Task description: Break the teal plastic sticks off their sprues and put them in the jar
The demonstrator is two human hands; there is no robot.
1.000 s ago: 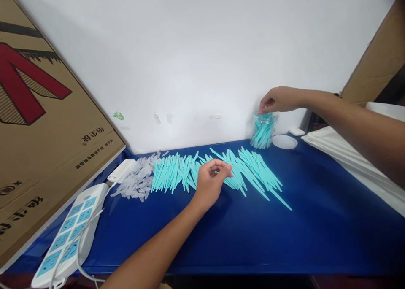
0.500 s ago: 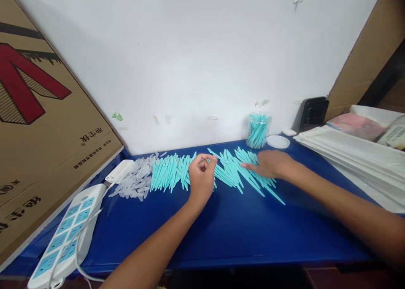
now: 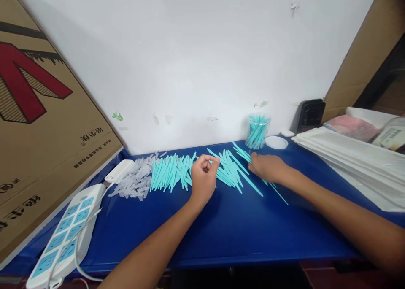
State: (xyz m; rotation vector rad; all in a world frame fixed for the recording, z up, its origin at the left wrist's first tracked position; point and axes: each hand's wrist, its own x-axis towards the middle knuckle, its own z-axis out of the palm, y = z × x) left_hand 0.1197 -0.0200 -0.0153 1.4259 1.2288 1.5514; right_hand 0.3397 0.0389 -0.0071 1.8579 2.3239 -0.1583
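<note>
My right hand is closed around a bunch of thin teal plastic sticks, whose tips poke out on both sides of it. Thumb and forefinger pressed together, my left hand hovers over the middle of the row; whether anything is in the pinch is hidden. To its right lie loose teal sticks at a slant, and to its left a denser row of teal sticks. Beyond that row is a heap of translucent whitish pieces, perhaps small caps or sleeves.
By the wall stands a clear jar full of teal sticks, with a white round lid beside it. A power strip with cables lies at left, next to a large carton. White sheets or bags are stacked at right.
My right hand has closed on the rightmost teal sticks, gathering them into a bunch off the row. My left hand stays almost in place, still pinched.
</note>
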